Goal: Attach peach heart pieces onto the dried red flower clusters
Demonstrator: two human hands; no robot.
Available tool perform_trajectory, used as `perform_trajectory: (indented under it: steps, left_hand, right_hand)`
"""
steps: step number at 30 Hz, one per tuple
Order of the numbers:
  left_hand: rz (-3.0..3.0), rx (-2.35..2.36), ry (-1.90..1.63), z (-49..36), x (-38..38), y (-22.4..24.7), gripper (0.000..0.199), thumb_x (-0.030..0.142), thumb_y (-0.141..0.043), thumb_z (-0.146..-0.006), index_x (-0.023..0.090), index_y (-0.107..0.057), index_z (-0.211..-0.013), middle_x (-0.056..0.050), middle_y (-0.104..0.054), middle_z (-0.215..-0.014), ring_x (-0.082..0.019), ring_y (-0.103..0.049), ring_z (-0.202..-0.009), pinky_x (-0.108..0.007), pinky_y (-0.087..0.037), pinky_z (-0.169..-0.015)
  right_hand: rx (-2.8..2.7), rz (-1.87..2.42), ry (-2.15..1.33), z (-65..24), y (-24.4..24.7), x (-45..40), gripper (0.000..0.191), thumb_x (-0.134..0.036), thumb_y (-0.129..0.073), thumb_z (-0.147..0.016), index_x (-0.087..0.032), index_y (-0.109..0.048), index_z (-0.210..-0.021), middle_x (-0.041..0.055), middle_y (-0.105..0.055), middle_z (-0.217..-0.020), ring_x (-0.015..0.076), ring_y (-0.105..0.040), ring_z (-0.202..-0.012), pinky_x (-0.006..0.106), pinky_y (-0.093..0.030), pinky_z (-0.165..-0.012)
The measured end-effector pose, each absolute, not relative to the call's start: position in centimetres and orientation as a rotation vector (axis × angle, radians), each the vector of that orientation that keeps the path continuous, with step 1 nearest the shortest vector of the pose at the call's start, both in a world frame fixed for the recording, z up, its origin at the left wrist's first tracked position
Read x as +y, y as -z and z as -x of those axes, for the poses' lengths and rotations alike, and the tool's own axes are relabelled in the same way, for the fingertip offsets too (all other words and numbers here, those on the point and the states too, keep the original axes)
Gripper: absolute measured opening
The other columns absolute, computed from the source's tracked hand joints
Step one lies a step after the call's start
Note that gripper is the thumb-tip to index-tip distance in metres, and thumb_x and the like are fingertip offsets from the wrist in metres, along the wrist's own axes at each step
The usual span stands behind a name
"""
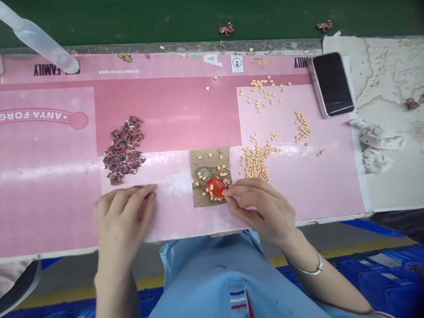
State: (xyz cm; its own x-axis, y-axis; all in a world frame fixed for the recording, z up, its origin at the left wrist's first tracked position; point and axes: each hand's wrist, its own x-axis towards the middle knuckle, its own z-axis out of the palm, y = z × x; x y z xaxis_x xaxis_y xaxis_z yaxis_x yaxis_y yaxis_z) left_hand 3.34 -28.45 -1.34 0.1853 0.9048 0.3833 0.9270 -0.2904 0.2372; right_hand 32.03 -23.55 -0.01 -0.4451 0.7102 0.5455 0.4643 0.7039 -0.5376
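My right fingers (245, 190) pinch tight at the red cap (215, 187), so keep it steady; left fingers (132, 198) curl together on the pink mat (185, 115).

The right hand (261, 212) is reaching its fingertips to the edge of a glossy red domed disc (216, 187) on a square of brown cardboard (200, 199), among small cream heart-shaped pieces (255, 163); the left hand (124, 216) is resting on a pink printed mat (172, 115).

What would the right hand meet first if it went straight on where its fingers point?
The red domed piece on the brown cardboard square; the right hand's fingertips seem already at its edge, though depth is unclear.
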Motion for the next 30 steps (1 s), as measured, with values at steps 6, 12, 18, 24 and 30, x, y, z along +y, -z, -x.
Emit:
perform_trajectory:
  steps: [6, 12, 18, 24, 30]
  left_hand:
    - [2.455, -1.896, 0.752, -3.5, -29.2, 1.3, 0.022, 0.013, -0.062, -0.100, 0.017, -0.073, -0.118, -0.011, -0.070, -0.098, -0.028, -0.062, -0.092, -0.044, -0.043, -0.086]
    - [2.636, -1.894, 0.716, -2.3, -29.7, 1.4, 0.032, 0.008, -0.058, -0.099, 0.021, -0.070, -0.126, -0.011, -0.077, -0.127, -0.032, -0.066, -0.112, -0.047, -0.043, -0.098]
    - [2.571, -1.885, 0.685, -3.0, -29.7, 1.9, 0.032, 0.012, -0.064, -0.099, 0.023, -0.070, -0.129, -0.011, -0.077, -0.122, -0.031, -0.067, -0.108, -0.045, -0.046, -0.097]
    - [2.468, -2.039, 1.107, -3.9, -28.9, 2.1, 0.031, 0.015, -0.069, -0.098, 0.029, -0.075, -0.124, -0.003, -0.080, -0.111, -0.023, -0.070, -0.106, -0.036, -0.050, -0.099]
    - [2.321, -2.242, 1.607, -6.7, -29.2, 1.2, 0.026, 0.013, -0.066, -0.099, 0.022, -0.065, -0.123, -0.006, -0.077, -0.106, -0.018, -0.079, -0.097, -0.026, -0.068, -0.079]
  right_hand:
    - [-2.226, 0.909, -0.322, -32.3, -0.1, -23.7, 0.031, 0.002, -0.073, -0.092, -0.024, -0.057, -0.095, 0.0030, -0.082, -0.086, 0.0210, -0.079, -0.082, 0.033, -0.070, -0.074]
    - [-2.294, 0.923, -0.313, -32.4, -0.7, -23.9, 0.030, 0.003, -0.072, -0.092, -0.023, -0.057, -0.094, 0.0043, -0.083, -0.089, 0.0214, -0.079, -0.084, 0.034, -0.070, -0.077]
    - [-2.326, 0.919, -0.346, -32.4, -1.0, -23.7, 0.030, 0.002, -0.071, -0.092, -0.024, -0.056, -0.093, 0.0038, -0.083, -0.090, 0.0217, -0.079, -0.085, 0.035, -0.070, -0.076]
    - [-2.197, 0.964, -0.478, -32.1, -1.6, -23.2, 0.032, 0.000, -0.068, -0.093, -0.027, -0.051, -0.089, -0.0002, -0.081, -0.083, 0.0179, -0.078, -0.076, 0.031, -0.068, -0.067]
    - [-1.815, 1.200, -0.693, -31.6, -1.6, -23.7, 0.031, -0.008, -0.071, -0.091, -0.028, -0.047, -0.086, -0.0004, -0.081, -0.084, 0.0197, -0.079, -0.078, 0.035, -0.068, -0.070]
